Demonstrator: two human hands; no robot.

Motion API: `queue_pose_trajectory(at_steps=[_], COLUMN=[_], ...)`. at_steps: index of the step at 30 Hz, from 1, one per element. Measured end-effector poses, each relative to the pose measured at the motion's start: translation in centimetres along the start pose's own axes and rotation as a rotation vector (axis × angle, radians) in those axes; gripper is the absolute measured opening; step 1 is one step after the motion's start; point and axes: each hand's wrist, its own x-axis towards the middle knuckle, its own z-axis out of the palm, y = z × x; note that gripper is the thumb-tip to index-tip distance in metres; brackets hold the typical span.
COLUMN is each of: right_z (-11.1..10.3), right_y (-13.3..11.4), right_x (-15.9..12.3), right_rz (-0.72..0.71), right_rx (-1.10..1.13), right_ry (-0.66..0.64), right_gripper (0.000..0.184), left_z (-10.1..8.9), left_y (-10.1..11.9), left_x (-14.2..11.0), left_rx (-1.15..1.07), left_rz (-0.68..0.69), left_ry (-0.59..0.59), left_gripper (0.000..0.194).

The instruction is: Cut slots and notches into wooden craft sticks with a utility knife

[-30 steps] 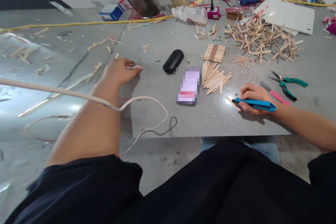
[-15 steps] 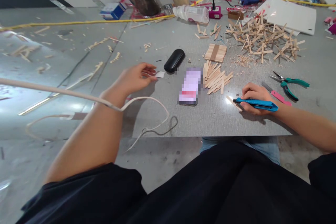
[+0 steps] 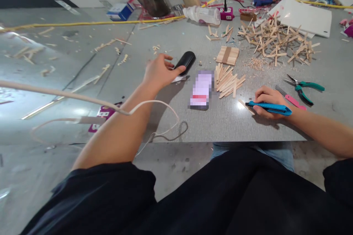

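Note:
My left hand (image 3: 161, 69) is at the near left end of a black glasses case (image 3: 186, 61), its thumb against or just over the case and its fingers apart. A small white slip (image 3: 180, 78) lies below the thumb. My right hand (image 3: 266, 99) is wrapped round a blue utility knife (image 3: 271, 108), whose tip end points left. Under that tip a single wooden craft stick (image 3: 242, 103) rests on the grey table (image 3: 209, 128). Between my hands lies a phone (image 3: 202, 88) with its screen blurred out, beside loose craft sticks (image 3: 228, 84).
Behind the loose sticks sits a banded bundle of sticks (image 3: 227, 55). A tangled stick pile (image 3: 275, 40) spreads at the back right. Green-handled pliers (image 3: 303, 88) and a pink-handled blade (image 3: 292, 100) lie right of my right hand. A pale cable (image 3: 116, 107) crosses over my left forearm.
My left hand has moved right and slightly up, from the white slip to the black case, and its fingers have spread. My right hand and the knife have stayed almost still.

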Motion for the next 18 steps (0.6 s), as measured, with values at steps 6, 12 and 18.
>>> queue_pose_trajectory(at_steps=[6,12,18], right_z=[-0.1,0.0,-0.2], right_y=[0.0,-0.1,0.0], right_x=[0.0,0.1,0.3], right_rz=[-0.016,-0.011,-0.024], right_rx=[-0.011,-0.026,-0.002], right_ry=[0.013,0.003,0.001], right_gripper=[0.011,0.01,0.015], left_z=[-0.6,-2.3,-2.0], left_y=[2.2,0.3,-1.4], left_x=[0.9,-2.7,-4.9], left_rx=[0.085,0.084,-0.012], left_rz=[-0.007,-0.044,-0.021], left_ry=[0.001,0.024,-0.011], left_gripper=[0.095,0.093,0.068])
